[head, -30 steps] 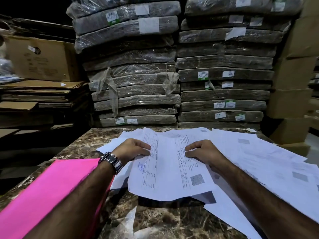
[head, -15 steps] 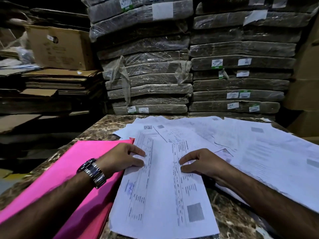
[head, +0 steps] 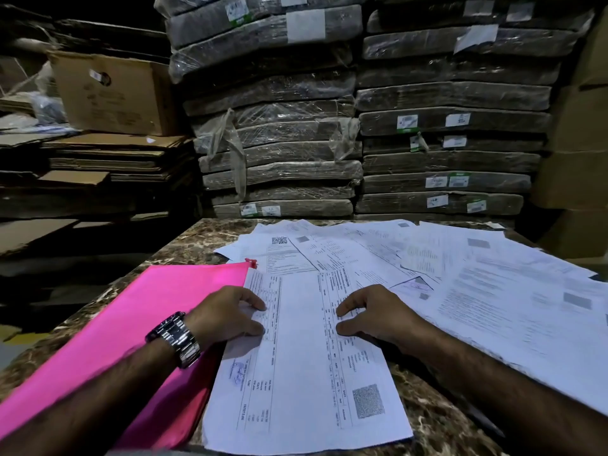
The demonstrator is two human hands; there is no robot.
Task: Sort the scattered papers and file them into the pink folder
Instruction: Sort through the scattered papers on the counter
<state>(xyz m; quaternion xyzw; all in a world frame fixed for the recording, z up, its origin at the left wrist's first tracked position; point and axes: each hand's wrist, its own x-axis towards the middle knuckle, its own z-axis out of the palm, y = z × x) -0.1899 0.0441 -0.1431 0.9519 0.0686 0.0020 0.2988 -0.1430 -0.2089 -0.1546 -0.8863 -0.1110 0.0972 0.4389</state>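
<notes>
Well, printed sheet (head: pixel 296 390) partly atop pink folder (head: pixel 131 324), scattered papers (head: pixel 493 307) alongside.

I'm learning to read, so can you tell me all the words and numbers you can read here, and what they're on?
No text here can be read.
Front sheet: table print and a blue stamp, too blurred.
Sheet behind: a QR code, words too small.
Other papers: blurred.
Bundle labels: too small.
Box sticker: too small.
</notes>
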